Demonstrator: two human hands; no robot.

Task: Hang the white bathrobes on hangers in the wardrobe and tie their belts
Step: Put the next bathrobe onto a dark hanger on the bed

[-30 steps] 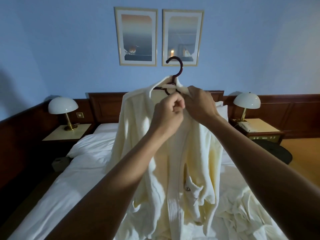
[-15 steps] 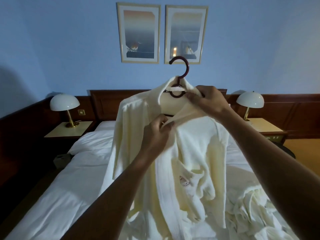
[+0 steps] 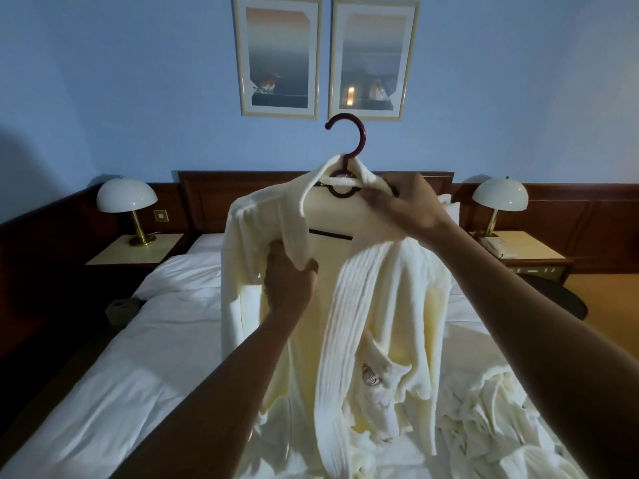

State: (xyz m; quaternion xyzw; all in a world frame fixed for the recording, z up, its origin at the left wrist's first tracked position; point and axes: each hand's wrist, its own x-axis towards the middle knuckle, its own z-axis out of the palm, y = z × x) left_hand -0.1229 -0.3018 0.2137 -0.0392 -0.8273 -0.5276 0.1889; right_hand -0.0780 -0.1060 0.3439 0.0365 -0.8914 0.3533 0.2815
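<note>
Blue walls [image 3: 121,81] close off a hotel bedroom, with a dark wooden headboard [image 3: 242,195] running low across the far side. Below it a wide bed [image 3: 114,375] made up in white linen fills most of the floor. A white bathrobe [image 3: 373,305] is held up over the mattress, draped on a dark red hanger [image 3: 349,143] whose hook stands clear above the collar; its hem trails down onto the sheets. A second white bathrobe [image 3: 511,426] lies crumpled on the bed at the right. Two framed pictures [image 3: 278,57] hang side by side on the wall above the hook. A domed lamp [image 3: 126,202] stands on the left nightstand [image 3: 138,250], another lamp [image 3: 499,198] on the right one. The right hand [image 3: 404,205] is closed on the robe's shoulder and the hanger arm near the neck. The left hand [image 3: 288,281] is lower, fingers clamped on the robe's left front edge, pulling it outward.
</note>
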